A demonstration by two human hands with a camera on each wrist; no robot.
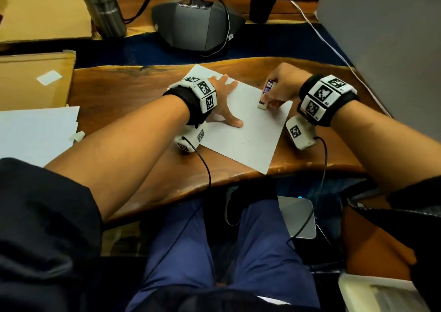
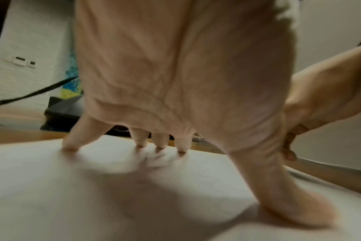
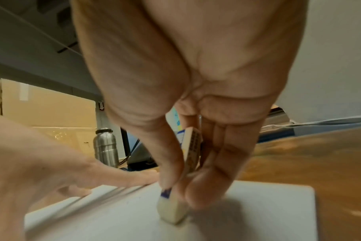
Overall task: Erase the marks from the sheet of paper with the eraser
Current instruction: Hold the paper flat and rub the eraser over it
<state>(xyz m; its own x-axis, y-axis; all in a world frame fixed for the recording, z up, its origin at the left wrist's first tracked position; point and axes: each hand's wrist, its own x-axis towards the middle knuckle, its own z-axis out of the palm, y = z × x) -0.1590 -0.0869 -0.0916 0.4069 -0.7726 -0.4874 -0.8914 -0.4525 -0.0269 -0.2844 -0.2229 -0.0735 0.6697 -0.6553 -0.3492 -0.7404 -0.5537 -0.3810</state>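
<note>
While the left hand (image 1: 223,101) lies flat with fingers (image 2: 141,138) spread on the sheet of paper (image 1: 248,142) at the centre of the head view, the right hand (image 1: 280,89) pinches the eraser (image 1: 262,104) upright — its white tip touching the paper near the right edge. The rubbing step seems to be in hand. A few faint marks (image 1: 249,116) remain just below the eraser; the next stroke likely calls for moving there, with the sheet pinned to the wooden bench (image 1: 124,89).
</note>
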